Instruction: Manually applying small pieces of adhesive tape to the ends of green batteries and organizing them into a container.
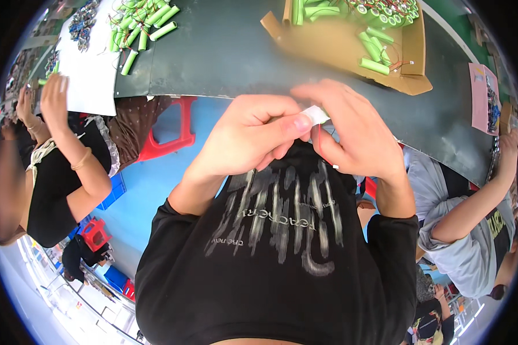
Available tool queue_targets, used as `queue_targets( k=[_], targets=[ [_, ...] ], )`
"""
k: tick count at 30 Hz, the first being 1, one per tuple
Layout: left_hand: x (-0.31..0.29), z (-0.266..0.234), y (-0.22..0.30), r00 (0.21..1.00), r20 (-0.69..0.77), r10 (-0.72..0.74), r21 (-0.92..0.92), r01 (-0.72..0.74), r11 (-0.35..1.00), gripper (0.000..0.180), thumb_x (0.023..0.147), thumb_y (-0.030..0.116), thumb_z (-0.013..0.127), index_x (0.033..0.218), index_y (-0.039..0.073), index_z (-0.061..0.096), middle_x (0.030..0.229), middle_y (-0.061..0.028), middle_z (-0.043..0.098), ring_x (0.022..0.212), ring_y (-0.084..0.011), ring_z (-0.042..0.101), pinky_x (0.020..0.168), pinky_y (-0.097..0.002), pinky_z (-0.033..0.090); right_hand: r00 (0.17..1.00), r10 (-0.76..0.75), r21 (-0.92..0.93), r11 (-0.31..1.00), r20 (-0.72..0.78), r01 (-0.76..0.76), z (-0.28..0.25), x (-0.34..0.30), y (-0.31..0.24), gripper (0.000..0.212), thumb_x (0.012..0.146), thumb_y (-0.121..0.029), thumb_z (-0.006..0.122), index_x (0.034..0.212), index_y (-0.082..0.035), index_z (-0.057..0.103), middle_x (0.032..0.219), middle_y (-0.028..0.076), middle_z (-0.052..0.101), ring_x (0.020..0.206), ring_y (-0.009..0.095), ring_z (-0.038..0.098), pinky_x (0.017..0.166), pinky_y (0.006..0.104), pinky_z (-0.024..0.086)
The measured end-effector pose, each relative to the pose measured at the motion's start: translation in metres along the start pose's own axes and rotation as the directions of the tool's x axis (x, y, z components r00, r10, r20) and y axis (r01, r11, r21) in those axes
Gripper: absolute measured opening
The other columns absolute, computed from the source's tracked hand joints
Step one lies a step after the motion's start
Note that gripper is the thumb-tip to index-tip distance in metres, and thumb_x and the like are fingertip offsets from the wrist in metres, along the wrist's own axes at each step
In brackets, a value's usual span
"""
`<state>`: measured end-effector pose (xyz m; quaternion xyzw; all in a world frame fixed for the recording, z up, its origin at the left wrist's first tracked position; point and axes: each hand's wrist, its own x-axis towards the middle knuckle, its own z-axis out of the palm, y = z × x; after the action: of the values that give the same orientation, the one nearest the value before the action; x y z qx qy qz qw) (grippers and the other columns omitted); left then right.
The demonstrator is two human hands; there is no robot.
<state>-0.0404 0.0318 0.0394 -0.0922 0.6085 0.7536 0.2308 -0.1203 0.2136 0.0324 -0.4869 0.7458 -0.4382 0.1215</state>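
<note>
My left hand (259, 132) and my right hand (354, 129) meet in front of my chest at the table's near edge. Between them is a mostly hidden battery cell, showing a white patch (315, 115) and a sliver of green. My left thumb presses on the white patch, the other left fingers curled beneath. Bent right fingers close round the cell from the other side. A thin red wire (320, 144) runs down by my right thumb, and a small white connector (335, 167) shows below that thumb.
Ahead on the dark table (213, 63) stands an open cardboard box (414, 63) of green battery cells. More cells (147, 23) lie piled at the far left, near a white sheet (86, 75). Co-workers sit on both sides; a pink tray (479, 98) is at the right.
</note>
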Motion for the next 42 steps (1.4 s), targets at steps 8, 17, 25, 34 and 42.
queue_targets(
  k=[8,17,25,34,42],
  targets=[
    [0.000,0.013,-0.002,0.994,-0.107,0.001,0.098,0.009,0.995,0.026,0.089,0.021,0.061,0.073,0.001,0.063,0.052,0.0022,0.047,0.048,-0.0024,0.039,0.043,-0.0211,0.031,0.998,0.018,0.240,0.970,0.064,-0.033,-0.003,-0.006,0.007,0.047,0.072,-0.007,0.056,0.118,0.001,0.049,0.101,0.016,0.058,0.089,0.028,0.058,0.079,0.0345,0.046],
    [-0.004,0.025,-0.007,0.957,-0.174,0.232,0.307,-0.172,0.936,0.021,0.088,0.016,0.061,0.074,0.000,0.059,0.055,0.0005,0.043,0.055,-0.0052,0.038,0.048,-0.0237,0.033,0.952,0.247,0.670,0.678,0.181,-0.303,0.003,-0.010,0.011,0.037,0.082,-0.007,0.060,0.117,0.002,0.049,0.091,0.005,0.053,0.081,0.011,0.053,0.069,0.0246,0.045],
    [-0.006,0.015,-0.023,0.958,-0.134,0.254,0.748,-0.071,0.660,0.014,0.082,0.012,0.060,0.075,0.000,0.061,0.066,-0.0158,0.060,0.058,-0.0307,0.060,0.053,-0.0366,0.046,0.891,0.440,0.684,0.616,0.114,-0.391,0.025,-0.007,0.011,0.020,0.081,-0.002,0.055,0.100,0.002,0.050,0.074,0.002,0.051,0.067,0.007,0.049,0.060,0.0209,0.039],
    [-0.005,-0.006,-0.058,0.973,-0.202,0.112,0.635,0.044,0.771,0.016,0.084,0.015,0.059,0.083,-0.001,0.064,0.063,-0.0144,0.059,0.056,-0.0281,0.059,0.054,-0.0332,0.046,0.966,0.185,0.964,0.158,0.182,-0.212,0.021,0.041,0.016,0.031,0.091,-0.019,0.055,0.107,0.007,0.059,0.095,0.007,0.058,0.073,0.009,0.048,0.061,0.0213,0.041],
    [-0.013,0.016,-0.056,0.985,-0.159,-0.064,0.331,0.114,0.937,0.015,0.088,0.011,0.058,0.081,-0.001,0.065,0.054,-0.0002,0.054,0.041,-0.0041,0.045,0.038,-0.0209,0.033,0.818,0.118,0.342,0.934,-0.562,0.100,0.118,0.246,0.026,0.031,0.070,-0.033,0.069,0.083,-0.005,0.070,0.083,0.015,0.066,0.082,0.030,0.063,0.072,0.0405,0.049]
  ],
)
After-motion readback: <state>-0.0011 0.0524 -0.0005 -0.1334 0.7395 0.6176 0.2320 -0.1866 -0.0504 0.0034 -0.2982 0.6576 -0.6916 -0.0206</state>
